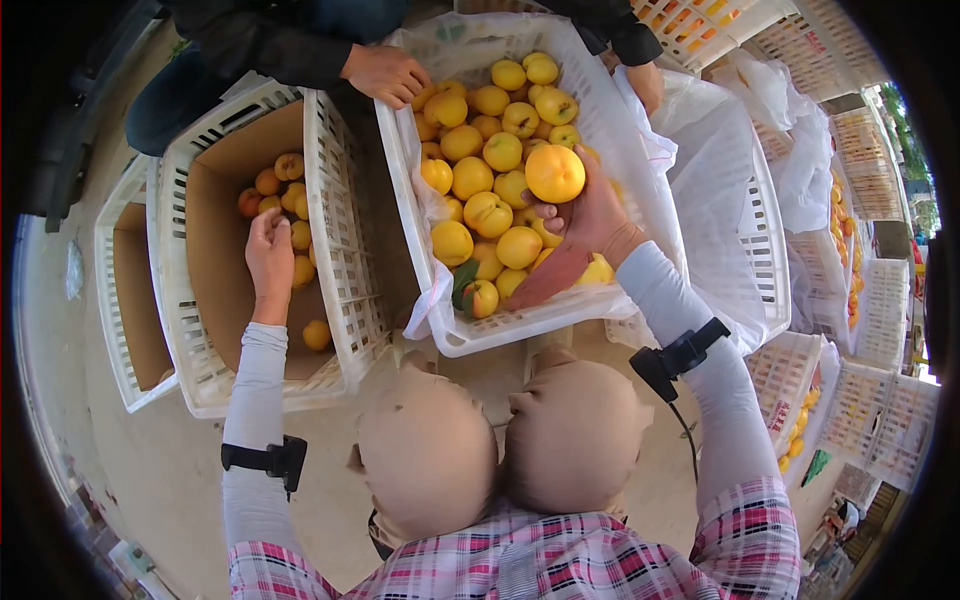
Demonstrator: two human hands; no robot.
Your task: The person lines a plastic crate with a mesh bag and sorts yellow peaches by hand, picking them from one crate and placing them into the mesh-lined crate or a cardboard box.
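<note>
A large yellow fruit point(555, 173) is held up in my right hand point(592, 215), over the right part of a white crate point(470, 342) lined with white plastic and full of yellow fruit. My left hand point(269, 252) reaches into a second white crate point(207, 395) on the left, which has brown cardboard point(225, 215) inside. Its fingertips are drawn together beside several orange-yellow fruits point(290, 167); whether they pinch anything is hidden. One fruit point(317, 335) lies apart, lower in that crate. A green leaf point(465, 283) rests near the front corner of the full crate.
Another person's hand point(388, 76) rests on the full crate's back left rim, and their other hand point(645, 88) is at its back right. A narrow cardboard-lined crate point(125, 290) stands far left. Plastic-covered crates point(765, 240) and stacked crates of fruit point(785, 375) are on the right.
</note>
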